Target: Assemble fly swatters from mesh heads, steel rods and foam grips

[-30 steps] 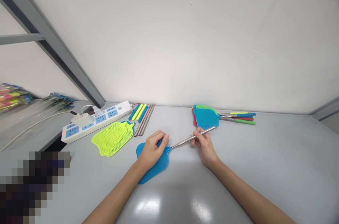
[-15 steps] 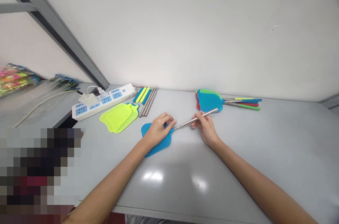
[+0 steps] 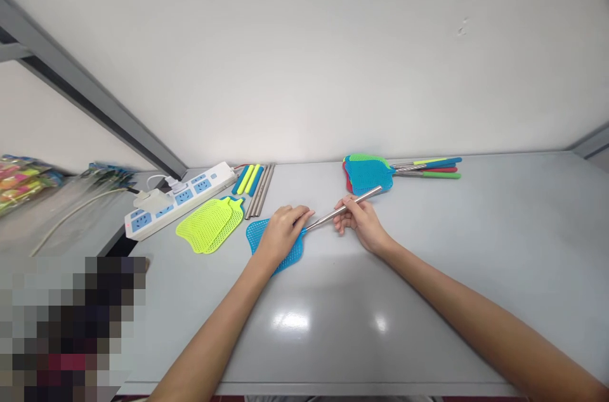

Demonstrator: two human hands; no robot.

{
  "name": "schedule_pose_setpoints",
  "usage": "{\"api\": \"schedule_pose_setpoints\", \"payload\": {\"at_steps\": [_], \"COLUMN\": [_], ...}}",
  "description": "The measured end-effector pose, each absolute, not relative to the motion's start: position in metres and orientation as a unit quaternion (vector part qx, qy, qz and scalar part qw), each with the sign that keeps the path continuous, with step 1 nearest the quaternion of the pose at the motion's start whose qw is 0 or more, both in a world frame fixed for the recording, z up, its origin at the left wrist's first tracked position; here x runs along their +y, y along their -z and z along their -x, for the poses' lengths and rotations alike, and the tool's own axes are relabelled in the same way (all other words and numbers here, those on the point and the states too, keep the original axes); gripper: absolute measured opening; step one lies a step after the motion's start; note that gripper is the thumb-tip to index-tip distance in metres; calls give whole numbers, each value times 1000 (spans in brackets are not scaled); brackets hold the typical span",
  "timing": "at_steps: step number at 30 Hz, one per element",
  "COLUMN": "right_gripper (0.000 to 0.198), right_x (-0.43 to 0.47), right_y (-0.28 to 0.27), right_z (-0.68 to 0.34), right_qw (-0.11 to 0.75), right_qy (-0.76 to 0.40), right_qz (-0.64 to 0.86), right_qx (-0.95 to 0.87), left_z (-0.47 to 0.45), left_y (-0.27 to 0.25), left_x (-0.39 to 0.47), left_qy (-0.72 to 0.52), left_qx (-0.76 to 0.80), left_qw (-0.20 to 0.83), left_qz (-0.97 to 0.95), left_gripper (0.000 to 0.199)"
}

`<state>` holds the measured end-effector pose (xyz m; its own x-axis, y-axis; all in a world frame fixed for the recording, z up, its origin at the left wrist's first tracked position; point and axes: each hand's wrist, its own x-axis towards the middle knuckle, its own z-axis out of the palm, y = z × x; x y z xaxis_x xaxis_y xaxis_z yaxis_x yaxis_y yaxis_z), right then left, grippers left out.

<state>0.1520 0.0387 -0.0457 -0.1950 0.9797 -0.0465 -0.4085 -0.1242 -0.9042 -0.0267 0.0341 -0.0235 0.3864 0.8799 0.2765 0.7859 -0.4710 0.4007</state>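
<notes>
A blue fly swatter head (image 3: 257, 234) lies on the table under my left hand (image 3: 284, 231). The fingers of this hand are bent over the head near its neck, thumb and fingertips close together at the neck. From the neck a shiny metal telescopic rod (image 3: 325, 217) slants up to the right, joined to the head or pushed against it; the exact joint is too small to tell. My right hand (image 3: 358, 221) pinches the thicker part of this rod between thumb and fingers, the other fingers curled below. The rod's far end (image 3: 378, 189) sticks out bare beyond the hand.
Yellow swatter heads (image 3: 205, 224) lie at left, over a blue one. Behind them are blue and yellow handle grips (image 3: 247, 179), metal tubes (image 3: 261, 193) and a power strip (image 3: 185, 196) with plugs. Several swatters with handles (image 3: 368, 175) are stacked at the back right. Bagged goods (image 3: 26, 180) sit far left.
The whole view has tilted and shifted slightly. Both hands keep their holds on the swatter head and the rod, with little visible movement between them.
</notes>
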Motion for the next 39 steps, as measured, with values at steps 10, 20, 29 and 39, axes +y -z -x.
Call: {"api": "schedule_pose_setpoints", "payload": {"at_steps": [10,20,29,39], "right_gripper": [30,38,36,37], "right_x": [46,50,48,50], "right_y": [52,55,51,52], "right_z": [-160,-161,-157,-156], "right_qw": [676,681,675,658], "right_qy": [-539,-511,-505,-494], "right_qz": [419,447,444,480], "right_qx": [-277,-275,-303,-305], "left_z": [-24,-36,-30,-32], "left_y": [13,21,26,28], "left_x": [62,70,78,81], "left_qy": [-233,-260,-250,-183], "left_qx": [501,533,543,524], "left_qw": [128,152,144,161], "left_qz": [-824,-791,-788,-816], "left_gripper": [29,34,36,28]}}
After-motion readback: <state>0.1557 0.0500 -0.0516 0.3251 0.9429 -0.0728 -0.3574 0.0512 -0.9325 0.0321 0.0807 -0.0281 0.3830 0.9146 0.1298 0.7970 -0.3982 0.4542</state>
